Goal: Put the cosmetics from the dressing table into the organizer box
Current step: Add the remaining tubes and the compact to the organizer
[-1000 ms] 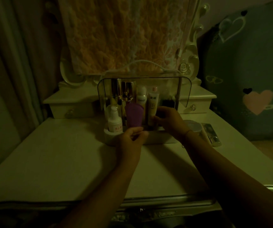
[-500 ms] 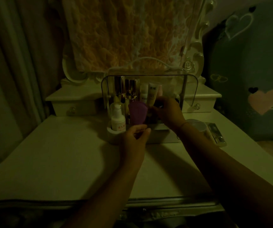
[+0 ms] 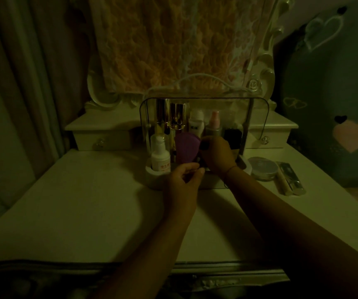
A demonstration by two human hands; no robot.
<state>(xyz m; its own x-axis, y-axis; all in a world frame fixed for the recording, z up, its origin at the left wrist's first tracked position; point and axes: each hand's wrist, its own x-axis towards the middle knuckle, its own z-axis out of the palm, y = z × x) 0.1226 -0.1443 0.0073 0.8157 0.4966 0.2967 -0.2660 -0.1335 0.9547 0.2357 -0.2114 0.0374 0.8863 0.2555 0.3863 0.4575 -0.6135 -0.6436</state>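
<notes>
The organizer box (image 3: 154,176) stands at the back of the dressing table (image 3: 83,203) with its clear lid (image 3: 257,117) raised. Inside it are a white bottle (image 3: 160,156) at the left, gold tubes (image 3: 177,115), a purple pouch (image 3: 185,147), a white tube (image 3: 196,126) and a pink-capped bottle (image 3: 213,123). My left hand (image 3: 183,176) is curled at the box's front edge, pinching at the pouch's lower end. My right hand (image 3: 218,155) reaches into the box just right of the pouch, fingers bent; what they hold is hidden.
To the right of the box, a round compact (image 3: 263,168) and two long slim cases (image 3: 290,178) lie on the table. Small drawers (image 3: 102,137) flank the box, and behind it is a cloth-draped mirror (image 3: 173,44). A curtain hangs at the left.
My right hand has let go of the white tube, which now stands in the box, and has dropped lower beside the purple pouch. My left hand stays at the box's front.
</notes>
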